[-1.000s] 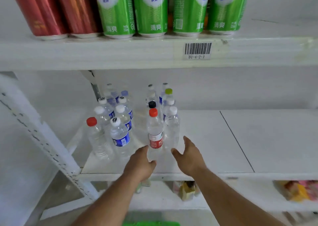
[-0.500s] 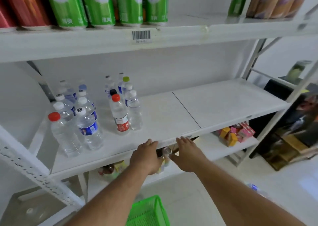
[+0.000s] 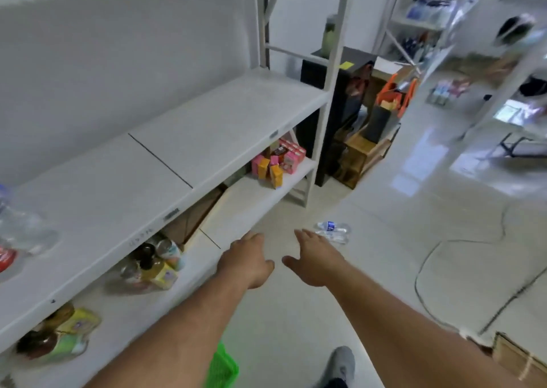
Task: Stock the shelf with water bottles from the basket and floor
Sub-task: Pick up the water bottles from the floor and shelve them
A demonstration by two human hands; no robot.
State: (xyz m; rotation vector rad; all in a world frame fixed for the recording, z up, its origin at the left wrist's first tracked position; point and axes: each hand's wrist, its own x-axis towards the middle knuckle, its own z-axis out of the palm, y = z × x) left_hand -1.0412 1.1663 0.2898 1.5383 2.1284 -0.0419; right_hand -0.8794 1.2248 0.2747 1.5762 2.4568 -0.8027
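A clear water bottle with a blue label (image 3: 333,231) lies on its side on the pale floor, just beyond my right hand (image 3: 315,259). That hand is open, fingers spread, and holds nothing. My left hand (image 3: 247,262) is beside it, also open, in front of the lower shelf's edge. The white middle shelf (image 3: 165,165) runs from left to right; blurred stocked bottles (image 3: 17,234) show at its far left edge. A corner of the green basket (image 3: 222,368) peeks out under my left forearm.
The lower shelf holds jars and cartons (image 3: 154,265) and pink and yellow boxes (image 3: 276,163). Wooden crates and a black cabinet (image 3: 359,151) stand past the shelf's end. A cable (image 3: 429,257) snakes over the floor at right. My shoe (image 3: 340,364) is below.
My view has swung right and down, away from the stocked bottles. Both hands have left the shelf edge and moved out over the floor towards the lying bottle.
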